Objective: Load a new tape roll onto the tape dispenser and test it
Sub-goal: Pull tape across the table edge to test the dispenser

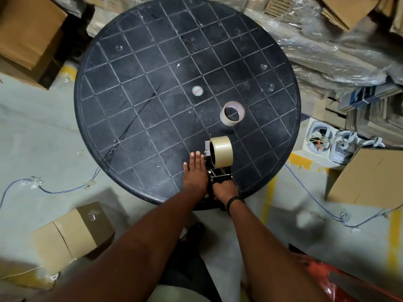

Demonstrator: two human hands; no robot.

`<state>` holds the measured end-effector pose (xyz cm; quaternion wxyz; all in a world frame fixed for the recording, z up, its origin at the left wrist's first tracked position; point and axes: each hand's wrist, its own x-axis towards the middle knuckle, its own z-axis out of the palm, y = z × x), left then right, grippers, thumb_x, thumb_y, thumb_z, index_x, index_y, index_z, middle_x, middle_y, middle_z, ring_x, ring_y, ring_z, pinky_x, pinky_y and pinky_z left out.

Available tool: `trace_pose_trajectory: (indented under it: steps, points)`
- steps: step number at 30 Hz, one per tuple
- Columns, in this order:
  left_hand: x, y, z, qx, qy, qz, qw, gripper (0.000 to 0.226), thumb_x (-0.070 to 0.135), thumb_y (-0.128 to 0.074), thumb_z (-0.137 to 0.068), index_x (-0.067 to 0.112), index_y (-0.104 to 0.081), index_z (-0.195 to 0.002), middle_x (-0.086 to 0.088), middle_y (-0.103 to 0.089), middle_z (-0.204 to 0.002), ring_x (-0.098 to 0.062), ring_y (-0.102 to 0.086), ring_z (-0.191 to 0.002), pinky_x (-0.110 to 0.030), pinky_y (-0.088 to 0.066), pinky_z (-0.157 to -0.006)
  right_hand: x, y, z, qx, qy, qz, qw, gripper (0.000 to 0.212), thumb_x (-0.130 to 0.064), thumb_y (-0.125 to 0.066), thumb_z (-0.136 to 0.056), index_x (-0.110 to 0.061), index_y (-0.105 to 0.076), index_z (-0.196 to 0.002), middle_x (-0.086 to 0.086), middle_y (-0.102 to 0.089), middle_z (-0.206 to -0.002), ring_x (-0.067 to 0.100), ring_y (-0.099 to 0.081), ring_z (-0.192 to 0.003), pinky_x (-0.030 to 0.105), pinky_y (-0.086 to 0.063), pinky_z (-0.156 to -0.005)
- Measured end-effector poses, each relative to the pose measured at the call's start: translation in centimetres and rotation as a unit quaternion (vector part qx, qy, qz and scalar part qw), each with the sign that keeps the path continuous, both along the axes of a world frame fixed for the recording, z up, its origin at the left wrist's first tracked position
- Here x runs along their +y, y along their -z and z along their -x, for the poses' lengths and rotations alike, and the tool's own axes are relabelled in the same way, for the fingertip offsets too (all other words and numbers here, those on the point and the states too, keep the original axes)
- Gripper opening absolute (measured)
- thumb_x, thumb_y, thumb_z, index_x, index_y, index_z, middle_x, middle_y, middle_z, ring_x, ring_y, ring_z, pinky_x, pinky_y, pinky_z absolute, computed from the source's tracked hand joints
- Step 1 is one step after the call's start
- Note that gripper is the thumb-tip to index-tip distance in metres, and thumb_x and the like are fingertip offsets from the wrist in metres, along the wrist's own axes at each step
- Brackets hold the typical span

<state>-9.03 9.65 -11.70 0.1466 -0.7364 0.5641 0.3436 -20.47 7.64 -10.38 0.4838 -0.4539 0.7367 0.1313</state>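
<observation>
A black hand-held tape dispenser stands on the near right part of the round black table. A full roll of tan tape sits on its spindle. My right hand is closed around the dispenser's handle at the table's near edge. My left hand lies flat with fingers straight, pressed against the dispenser's left side beside the roll. An almost empty tape core stands on the table just beyond the dispenser.
A small round white sticker marks the table's middle. Cardboard boxes sit on the floor to the left, another open box to the right. Plastic-wrapped cardboard stacks crowd the far right. Blue wires trail over the floor.
</observation>
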Motion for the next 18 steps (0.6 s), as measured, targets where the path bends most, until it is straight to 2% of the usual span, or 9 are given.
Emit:
trace_pose_trajectory:
  steps: [3,8,10,12,14,16,18]
  points:
    - [0.1,0.1,-0.1,0.001,-0.004,0.008,1.0,0.148,0.036,-0.093,-0.06,0.001,0.015,-0.155,-0.018,0.019,-0.164,-0.037,0.017,-0.151,-0.057,-0.008,-0.122,0.5,-2.0,-0.4,0.002,-0.009,-0.009,1.0,0.048,-0.032,-0.05,-0.061,-0.001,-0.076,-0.086,0.02,-0.076,-0.095,0.036,-0.072,-0.094,0.037,-0.058,-0.083]
    - [0.5,0.1,-0.4,0.007,-0.002,0.021,1.0,0.148,0.034,-0.094,-0.059,0.004,0.013,-0.156,-0.018,0.019,-0.164,-0.036,0.016,-0.152,-0.055,-0.009,-0.123,3.1,-3.1,1.6,0.022,-0.02,-0.02,0.999,0.042,-0.029,-0.059,-0.081,0.001,-0.072,-0.108,0.02,-0.07,-0.116,0.037,-0.065,-0.11,0.036,-0.052,-0.094]
    - [0.5,0.0,-0.3,0.007,0.002,0.021,1.0,0.148,0.034,-0.095,-0.059,0.004,0.013,-0.156,-0.018,0.02,-0.164,-0.038,0.017,-0.151,-0.056,-0.008,-0.123,5.0,-3.0,3.1,0.025,-0.009,-0.028,0.999,0.038,-0.029,-0.056,-0.074,-0.003,-0.072,-0.096,0.021,-0.071,-0.112,0.039,-0.067,-0.103,0.042,-0.055,-0.092]
    - [0.5,-0.2,0.0,0.018,0.004,0.018,1.0,0.145,0.031,-0.093,-0.062,0.008,0.015,-0.156,-0.014,0.023,-0.163,-0.041,0.018,-0.15,-0.058,-0.008,-0.122,7.0,-2.3,5.0,0.035,0.003,-0.029,0.999,0.01,-0.022,-0.057,-0.075,-0.015,-0.063,-0.073,0.021,-0.072,-0.104,0.04,-0.068,-0.098,0.045,-0.057,-0.088]
    - [0.8,-0.4,0.5,0.025,0.015,0.028,0.999,0.134,0.025,-0.087,-0.073,0.012,0.017,-0.156,-0.009,0.024,-0.164,-0.042,0.019,-0.149,-0.058,-0.01,-0.122,8.5,-3.4,5.8,0.039,0.025,-0.021,0.999,0.011,-0.016,-0.061,-0.077,-0.017,-0.06,-0.067,0.021,-0.074,-0.097,0.04,-0.07,-0.094,0.045,-0.059,-0.083]
    - [1.5,-0.6,1.0,0.036,0.023,0.039,0.998,0.12,0.02,-0.078,-0.082,0.013,0.016,-0.156,-0.005,0.024,-0.165,-0.041,0.019,-0.15,-0.058,-0.014,-0.121,9.6,-4.4,6.4,0.044,0.023,-0.031,0.998,0.014,-0.016,-0.063,-0.082,-0.006,-0.073,-0.079,0.021,-0.075,-0.096,0.037,-0.071,-0.094,0.039,-0.058,-0.079]
    - [2.5,-0.6,1.2,0.045,0.026,0.045,0.998,0.116,0.02,-0.077,-0.084,0.013,0.013,-0.157,-0.004,0.024,-0.165,-0.041,0.019,-0.15,-0.059,-0.016,-0.121,10.4,-4.6,6.9,0.046,0.004,-0.046,0.998,0.028,-0.018,-0.061,-0.089,0.004,-0.074,-0.099,0.023,-0.074,-0.106,0.035,-0.068,-0.103,0.035,-0.053,-0.084]
